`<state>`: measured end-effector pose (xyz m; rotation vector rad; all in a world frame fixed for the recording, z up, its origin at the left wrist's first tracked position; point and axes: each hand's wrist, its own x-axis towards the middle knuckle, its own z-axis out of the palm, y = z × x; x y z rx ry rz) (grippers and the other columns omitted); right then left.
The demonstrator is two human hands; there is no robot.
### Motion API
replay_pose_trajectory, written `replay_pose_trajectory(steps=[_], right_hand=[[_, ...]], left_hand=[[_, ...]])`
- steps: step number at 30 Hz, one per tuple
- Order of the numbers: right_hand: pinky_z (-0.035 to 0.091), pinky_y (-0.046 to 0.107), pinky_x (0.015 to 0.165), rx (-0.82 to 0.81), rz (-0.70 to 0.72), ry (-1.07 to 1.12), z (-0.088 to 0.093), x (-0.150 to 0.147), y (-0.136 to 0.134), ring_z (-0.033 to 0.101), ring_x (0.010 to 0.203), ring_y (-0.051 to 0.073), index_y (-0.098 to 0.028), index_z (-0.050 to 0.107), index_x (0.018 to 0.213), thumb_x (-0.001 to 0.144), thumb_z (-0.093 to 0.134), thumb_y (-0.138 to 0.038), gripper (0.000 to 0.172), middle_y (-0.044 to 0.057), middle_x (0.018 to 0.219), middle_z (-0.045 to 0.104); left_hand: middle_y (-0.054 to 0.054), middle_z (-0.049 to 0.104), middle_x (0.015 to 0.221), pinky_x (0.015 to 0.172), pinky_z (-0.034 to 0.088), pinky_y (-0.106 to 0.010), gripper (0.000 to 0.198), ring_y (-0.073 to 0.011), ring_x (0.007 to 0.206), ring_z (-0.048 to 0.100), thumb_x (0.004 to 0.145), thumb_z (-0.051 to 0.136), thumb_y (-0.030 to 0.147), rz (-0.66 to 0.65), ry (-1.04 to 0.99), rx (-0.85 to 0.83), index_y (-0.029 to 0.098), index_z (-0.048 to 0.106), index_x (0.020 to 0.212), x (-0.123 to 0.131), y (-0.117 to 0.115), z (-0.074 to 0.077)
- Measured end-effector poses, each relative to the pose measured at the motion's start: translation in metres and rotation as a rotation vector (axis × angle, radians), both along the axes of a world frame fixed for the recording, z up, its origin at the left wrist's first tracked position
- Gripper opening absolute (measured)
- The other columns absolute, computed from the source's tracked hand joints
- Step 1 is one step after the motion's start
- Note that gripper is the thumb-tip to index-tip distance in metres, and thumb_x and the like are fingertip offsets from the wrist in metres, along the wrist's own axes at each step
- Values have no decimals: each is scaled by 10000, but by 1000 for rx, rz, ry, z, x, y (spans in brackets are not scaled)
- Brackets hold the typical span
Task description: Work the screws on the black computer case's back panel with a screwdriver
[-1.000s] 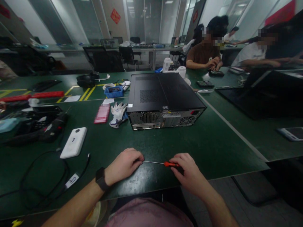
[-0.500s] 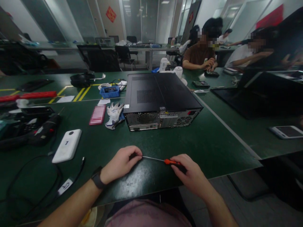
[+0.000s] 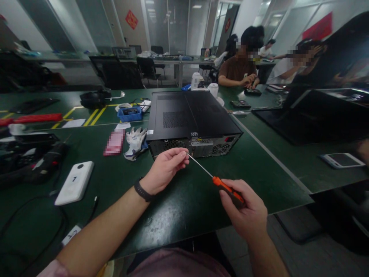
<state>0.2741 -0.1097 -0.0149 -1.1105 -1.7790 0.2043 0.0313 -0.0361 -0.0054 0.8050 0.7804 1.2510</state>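
While raised above the green table (image 3: 259,169), slim screwdriver (image 3: 215,179), orange-and-black handle, thin bright steel shaft, right hand (image 3: 245,213) fingers wrapped round handle, left hand (image 3: 165,169) fingertips pinching tip, just before black computer case (image 3: 190,115)

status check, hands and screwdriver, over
Right hand grips screwdriver handle. Left hand pinches its tip. Computer case just beyond, back panel facing.

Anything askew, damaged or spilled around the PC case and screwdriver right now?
Nothing stands out. The computer case lies flat and closed on the green table. The right hand grips the screwdriver by its orange handle; the left hand pinches its tip. Only untidiness: white work gloves crumpled beside the case.
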Motion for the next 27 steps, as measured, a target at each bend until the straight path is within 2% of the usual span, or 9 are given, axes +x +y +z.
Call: replay_pose_trajectory(steps=[4,9,16,27], right_hand=[[593,255,682,70,-97,-43,7,-7,1,734,750,147,-237,720,1086,931,701,-203,159,9,908,761],[594,266,655,101,-145,-90,9,-17,5,724,711,150,-229,698,1084,943,695,-222,142,9,864,742],[598,309,668,60,-171,-131,8,-30,11,733,729,179,-246,681,1079,954,659,-235,127,20,861,749],[580,309,657,105,-147,-119,0,-38,16,719,720,181,-239,669,1122,935,675,-192,194,19,861,739]], left_hand=[[-1,721,798,647,520,-179,413,-71,698,647,714,977,380,-33,-145,-59,140,786,991,18,16,4],[7,706,779,612,504,-159,332,-56,665,639,761,946,321,-22,-221,-130,121,768,957,31,30,-1],[27,675,770,583,488,-144,252,-38,635,618,828,896,258,26,-279,-202,128,748,986,33,37,-6],[45,657,765,550,453,-141,168,-14,582,573,892,833,212,34,-383,-308,122,738,998,34,39,-1]])
